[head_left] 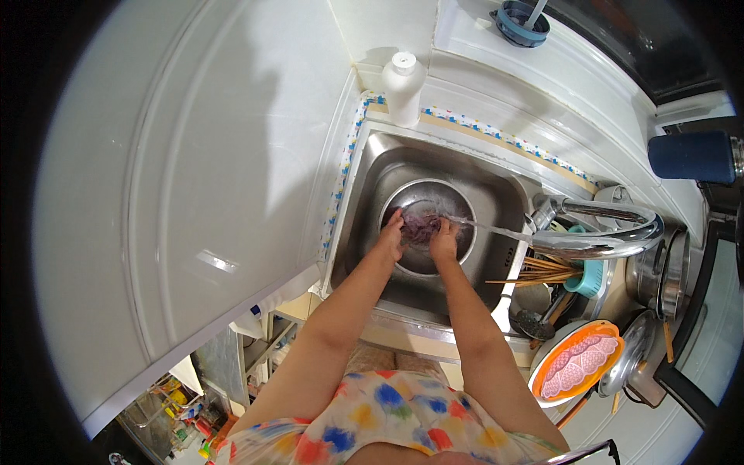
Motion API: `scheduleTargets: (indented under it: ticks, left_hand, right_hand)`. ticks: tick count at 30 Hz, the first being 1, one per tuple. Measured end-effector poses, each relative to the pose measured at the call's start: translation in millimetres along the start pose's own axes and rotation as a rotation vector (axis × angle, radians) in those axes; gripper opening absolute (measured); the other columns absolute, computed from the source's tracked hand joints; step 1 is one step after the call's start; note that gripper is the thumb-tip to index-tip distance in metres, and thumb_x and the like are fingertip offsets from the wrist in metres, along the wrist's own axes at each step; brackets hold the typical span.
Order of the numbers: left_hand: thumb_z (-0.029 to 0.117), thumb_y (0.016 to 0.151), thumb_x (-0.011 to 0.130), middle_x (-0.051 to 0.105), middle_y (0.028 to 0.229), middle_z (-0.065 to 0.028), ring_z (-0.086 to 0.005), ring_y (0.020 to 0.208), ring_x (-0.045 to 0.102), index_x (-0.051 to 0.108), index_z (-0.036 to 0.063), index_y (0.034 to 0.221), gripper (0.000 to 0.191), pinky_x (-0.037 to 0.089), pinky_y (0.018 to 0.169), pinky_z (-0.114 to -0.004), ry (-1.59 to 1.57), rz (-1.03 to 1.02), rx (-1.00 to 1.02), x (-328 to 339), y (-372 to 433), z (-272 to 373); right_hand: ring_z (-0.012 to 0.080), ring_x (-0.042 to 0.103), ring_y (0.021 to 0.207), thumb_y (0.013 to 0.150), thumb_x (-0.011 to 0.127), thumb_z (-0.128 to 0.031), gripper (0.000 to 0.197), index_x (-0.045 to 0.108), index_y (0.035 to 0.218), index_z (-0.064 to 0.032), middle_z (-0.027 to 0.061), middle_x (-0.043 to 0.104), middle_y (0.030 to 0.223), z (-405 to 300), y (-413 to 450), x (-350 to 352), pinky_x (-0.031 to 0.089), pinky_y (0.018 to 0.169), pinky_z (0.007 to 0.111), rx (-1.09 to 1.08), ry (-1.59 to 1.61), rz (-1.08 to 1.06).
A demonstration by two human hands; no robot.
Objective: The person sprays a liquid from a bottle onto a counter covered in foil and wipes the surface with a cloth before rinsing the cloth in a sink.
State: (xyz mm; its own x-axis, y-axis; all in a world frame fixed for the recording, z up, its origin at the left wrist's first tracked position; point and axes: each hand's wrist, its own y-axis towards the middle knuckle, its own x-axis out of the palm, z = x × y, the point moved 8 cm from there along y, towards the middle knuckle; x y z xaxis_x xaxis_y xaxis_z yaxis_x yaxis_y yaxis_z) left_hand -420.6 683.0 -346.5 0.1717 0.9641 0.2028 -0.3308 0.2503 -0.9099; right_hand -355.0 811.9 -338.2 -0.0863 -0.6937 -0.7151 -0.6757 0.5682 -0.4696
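Note:
A round metal bowl (401,196) stands in the stainless steel sink (501,174). In it lies a wet purplish clump (419,226), too blurred to name more exactly. My left hand (393,237) is at the bowl's left side, fingers apart, beside the clump. On the other side, the fingers of my right hand (443,237) close on the clump's right edge. A stream of water (491,228) runs from the chrome faucet (598,244) into the bowl near my right hand.
A white bottle (403,93) stands at the sink's back left corner. Right of the sink are chopsticks (549,272), a turquoise holder (588,278), a skimmer (535,324), an orange basin (549,381) and metal pots (671,273). A white panel (232,174) rises at left.

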Motion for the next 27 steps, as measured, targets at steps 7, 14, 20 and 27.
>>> scheduleTargets:
  ticks: [7, 14, 20, 27]
  left_hand:
    - [0.033, 0.09, 0.058, 0.06, 0.109, -0.0048, -0.0243, 0.097, 0.058, 0.058, 0.0175, 0.11, 0.025, 0.051, 0.075, -0.042, -0.361, -0.273, -0.293, 26.0, -7.6, -15.8]
    - [0.039, 0.088, 0.061, 0.052, 0.077, -0.0011, -0.0142, 0.061, 0.048, 0.056, 0.011, 0.09, 0.029, 0.046, 0.055, -0.035, -0.319, -0.464, -0.149, 24.7, 3.5, -10.1]
    - [0.052, 0.09, 0.051, 0.05, 0.07, 0.0027, -0.0127, 0.063, 0.048, 0.051, 0.0146, 0.073, 0.041, 0.043, 0.058, -0.032, -0.127, -0.094, -0.111, 29.9, -30.4, -3.5]
    - [0.027, 0.087, 0.06, 0.045, 0.128, -0.0128, -0.0245, 0.118, 0.045, 0.051, 0.0152, 0.124, 0.04, 0.036, 0.099, -0.033, 0.48, -0.08, 0.602, 11.7, -17.4, 50.2]
  right_hand:
    - [0.0366, 0.06, 0.084, 0.084, 0.06, -0.024, 0.024, 0.056, 0.092, -0.0016, 0.0191, 0.061, 0.092, -67.5, -63.0, -6.6, 0.047, 0.075, 0.042, -0.069, 0.554, 0.028]
    - [0.0303, 0.06, 0.06, 0.085, 0.056, -0.023, 0.02, 0.054, 0.073, -0.0077, 0.0125, 0.058, 0.07, -138.9, -100.3, -60.3, 0.049, 0.053, 0.042, -0.552, 0.099, 0.336]
    - [0.0298, 0.06, 0.059, 0.088, 0.05, -0.024, 0.02, 0.058, 0.077, -0.0093, 0.0098, 0.06, 0.071, -73.1, -35.6, -51.7, 0.051, 0.055, 0.04, -0.409, -0.141, 0.38]
    - [0.0324, 0.05, 0.113, 0.088, 0.049, -0.014, 0.024, 0.052, 0.111, -0.0104, 0.0125, 0.046, 0.118, -14.6, -11.2, -23.0, 0.05, 0.085, 0.041, -0.07, -0.286, 0.117]
